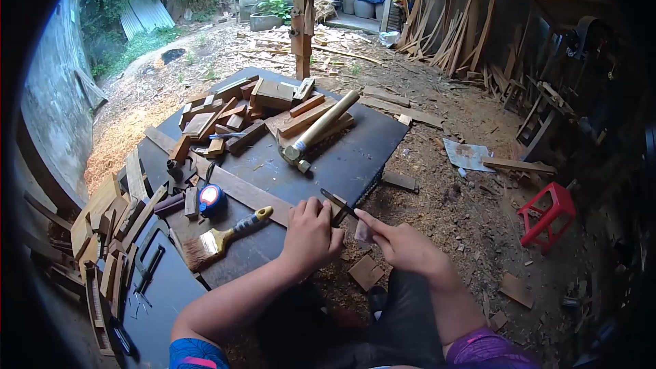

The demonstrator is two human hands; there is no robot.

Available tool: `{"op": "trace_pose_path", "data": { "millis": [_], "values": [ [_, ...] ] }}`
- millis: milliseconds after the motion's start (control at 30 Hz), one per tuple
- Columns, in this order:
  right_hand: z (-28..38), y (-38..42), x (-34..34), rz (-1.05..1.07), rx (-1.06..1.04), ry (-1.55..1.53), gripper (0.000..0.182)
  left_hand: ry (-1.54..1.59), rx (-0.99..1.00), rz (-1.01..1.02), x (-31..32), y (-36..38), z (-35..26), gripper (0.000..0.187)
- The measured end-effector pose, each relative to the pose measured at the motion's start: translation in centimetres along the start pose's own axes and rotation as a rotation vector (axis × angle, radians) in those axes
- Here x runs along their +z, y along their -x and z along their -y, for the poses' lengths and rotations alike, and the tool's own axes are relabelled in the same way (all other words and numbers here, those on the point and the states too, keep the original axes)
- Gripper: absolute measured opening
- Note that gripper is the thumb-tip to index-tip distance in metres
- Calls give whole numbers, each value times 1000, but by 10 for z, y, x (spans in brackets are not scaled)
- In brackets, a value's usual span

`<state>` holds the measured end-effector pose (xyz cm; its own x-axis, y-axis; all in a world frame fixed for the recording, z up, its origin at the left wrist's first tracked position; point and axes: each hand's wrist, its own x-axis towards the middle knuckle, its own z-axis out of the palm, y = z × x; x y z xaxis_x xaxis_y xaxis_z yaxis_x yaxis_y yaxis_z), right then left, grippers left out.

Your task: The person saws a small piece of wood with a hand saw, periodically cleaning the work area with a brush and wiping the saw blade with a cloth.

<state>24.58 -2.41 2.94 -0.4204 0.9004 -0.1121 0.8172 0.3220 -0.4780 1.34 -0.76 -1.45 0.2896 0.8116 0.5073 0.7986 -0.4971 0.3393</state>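
Observation:
At the table's near edge, my left hand [311, 232] is closed around a small piece of wood [337, 212], pressing it down by the corner. Most of that piece is hidden under the fingers. My right hand [403, 242] grips a knife [338, 201] with a narrow dark blade, its index finger stretched along the back. The blade crosses over the end of the wood. A pale, flat bit [364, 232] shows below the right fingers. Left of my hands lie a paintbrush [229, 236] and a blue tape measure [210, 198].
A hammer [318, 130] rests on the dark table [342, 164] beside a pile of wood blocks [232, 113]. A long wooden strip [249, 195] runs behind the left hand. A clamp [147, 260] lies at left. On the ground stands a red stool [549, 215].

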Motion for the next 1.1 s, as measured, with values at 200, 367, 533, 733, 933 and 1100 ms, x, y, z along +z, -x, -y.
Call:
{"op": "trace_pose_path", "data": {
  "millis": [200,367,533,733,933,1100],
  "values": [
    [8,-51,19,-104,-157,52,65,-10,26,6,-6,-2,3,54],
    [4,8,5,-23,-10,33,66,18,-13,6,-2,-1,3,54],
    [1,-39,13,-128,-158,-59,67,-4,-23,-4,-1,-2,-1,54],
    [11,-16,4,-67,-56,49,71,20,-24,12,-9,2,0,55],
    [11,-7,-1,-42,-5,5,62,-14,1,-15,-2,-2,-1,52],
    [13,-50,10,-77,-136,33,64,2,13,9,-8,0,-1,53]
  ]
}}
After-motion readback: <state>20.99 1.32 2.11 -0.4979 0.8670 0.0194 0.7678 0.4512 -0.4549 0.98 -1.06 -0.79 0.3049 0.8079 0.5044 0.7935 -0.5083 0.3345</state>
